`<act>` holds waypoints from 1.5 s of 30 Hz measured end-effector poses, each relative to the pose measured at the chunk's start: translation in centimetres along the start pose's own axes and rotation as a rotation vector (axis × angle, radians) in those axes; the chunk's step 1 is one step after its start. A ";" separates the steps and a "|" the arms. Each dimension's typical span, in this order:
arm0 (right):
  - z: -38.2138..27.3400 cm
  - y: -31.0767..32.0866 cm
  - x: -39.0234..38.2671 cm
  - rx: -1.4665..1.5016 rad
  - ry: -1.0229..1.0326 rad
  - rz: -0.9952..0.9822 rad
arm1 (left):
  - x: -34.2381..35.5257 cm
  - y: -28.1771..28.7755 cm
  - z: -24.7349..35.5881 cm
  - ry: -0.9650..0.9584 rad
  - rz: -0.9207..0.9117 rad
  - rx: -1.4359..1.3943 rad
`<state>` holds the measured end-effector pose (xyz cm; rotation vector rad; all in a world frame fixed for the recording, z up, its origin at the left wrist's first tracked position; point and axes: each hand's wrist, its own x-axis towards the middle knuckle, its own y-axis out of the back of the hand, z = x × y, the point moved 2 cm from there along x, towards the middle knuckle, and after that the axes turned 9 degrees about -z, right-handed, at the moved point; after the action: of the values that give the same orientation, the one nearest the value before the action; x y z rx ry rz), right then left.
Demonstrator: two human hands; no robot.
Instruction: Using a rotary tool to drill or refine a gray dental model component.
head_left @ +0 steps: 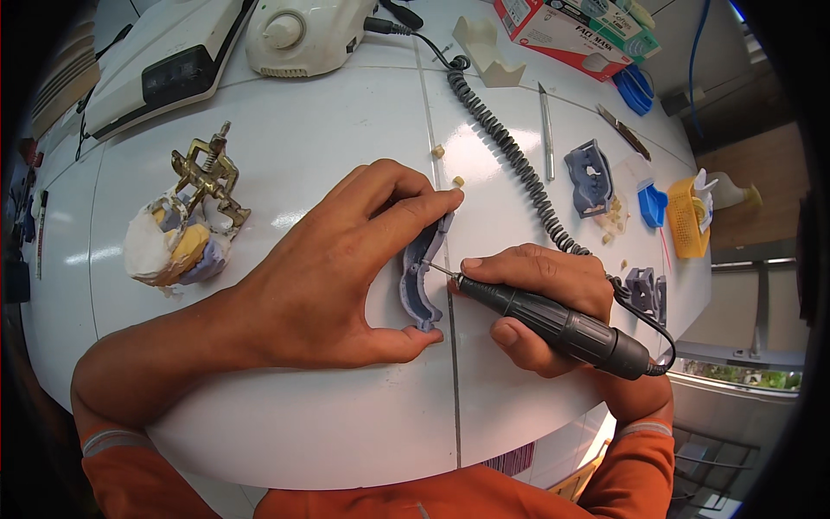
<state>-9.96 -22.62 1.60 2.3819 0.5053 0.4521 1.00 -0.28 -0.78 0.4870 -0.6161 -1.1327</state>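
Between the fingertips and thumb of my left hand [316, 268] is a curved blue-grey dental impression piece [413, 294], stood on the white table with its trough facing right. My right hand [549, 281] grips a black rotary handpiece [566, 329] from the right. Its thin metal bur [439, 269] reaches the trough's inner side near mid-length, seemingly touching it. A small yellowish block [458, 182] lies just beyond my left fingertips, and a second [438, 150] sits farther back. Left of my left hand stands a brass articulator [210, 177] with a white, yellow and blue-grey dental model [177, 246].
A coiled black cord [506, 143] runs from the cream control box [303, 35] to the handpiece. Right of it lie a slim metal tool [546, 130], a knife [624, 132] and more blue-grey impression pieces [590, 177]. A yellow basket [687, 227] stands at the right edge.
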 end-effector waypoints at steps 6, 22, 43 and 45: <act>0.7 -0.3 0.0 -0.010 0.085 0.058 | 0.0 0.0 0.0 0.002 0.002 0.010; -0.1 -0.2 0.1 -0.028 0.043 -0.008 | -0.1 0.0 -0.1 0.012 0.019 0.006; -0.4 -0.3 0.2 -0.052 0.038 -0.012 | -0.2 -0.1 0.0 0.003 0.026 0.021; -0.5 -0.3 0.3 -0.082 0.061 -0.014 | -0.2 -0.1 -0.1 0.006 0.024 0.022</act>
<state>-10.01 -22.07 1.81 2.2903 0.5206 0.5304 0.92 -0.11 -0.94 0.5005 -0.6276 -1.1023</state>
